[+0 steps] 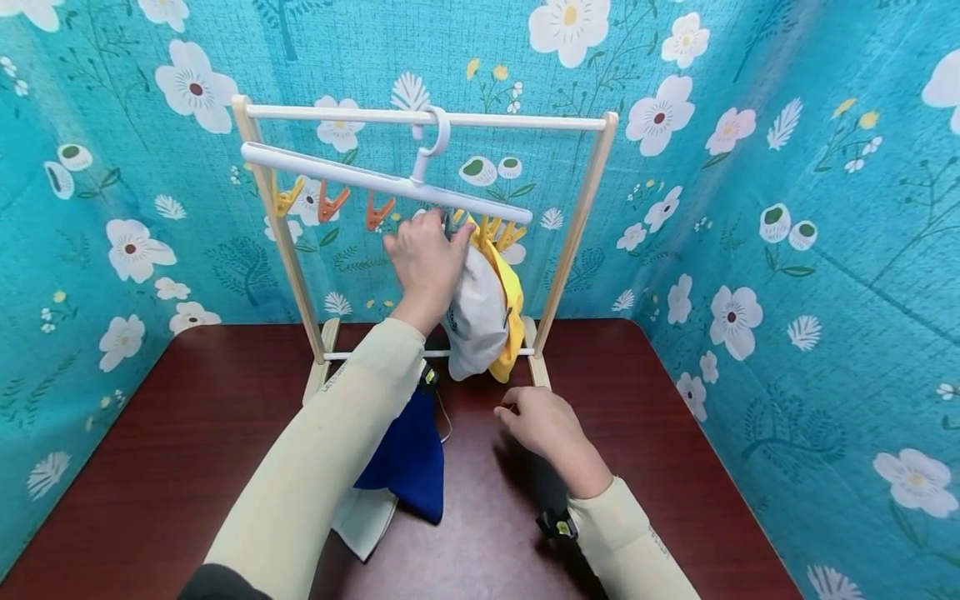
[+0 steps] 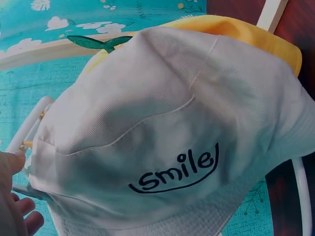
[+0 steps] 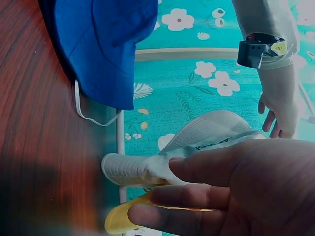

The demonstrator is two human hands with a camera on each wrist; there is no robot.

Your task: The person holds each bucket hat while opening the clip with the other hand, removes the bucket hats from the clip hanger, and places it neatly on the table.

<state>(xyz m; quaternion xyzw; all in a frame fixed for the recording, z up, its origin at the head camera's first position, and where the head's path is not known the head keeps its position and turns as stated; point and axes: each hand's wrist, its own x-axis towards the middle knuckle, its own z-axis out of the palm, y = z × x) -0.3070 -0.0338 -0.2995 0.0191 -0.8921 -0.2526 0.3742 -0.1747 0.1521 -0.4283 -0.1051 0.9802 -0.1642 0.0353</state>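
Low at its three o'clock end, the hanger may shed the white hat; left hand: cannot tell; right hand: fingers apart.

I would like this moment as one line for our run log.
left hand: at white hat, under hanger; right hand: empty, over table; yellow hat: hanging beside white hat; blue hat: on table; hanger: tilted

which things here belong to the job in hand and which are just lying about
Apparently in the job:
pale "smile" hat
yellow hat
white hanger
clips
wooden rack

Just lying about, perhaps for later:
blue hat
pale fabric by it
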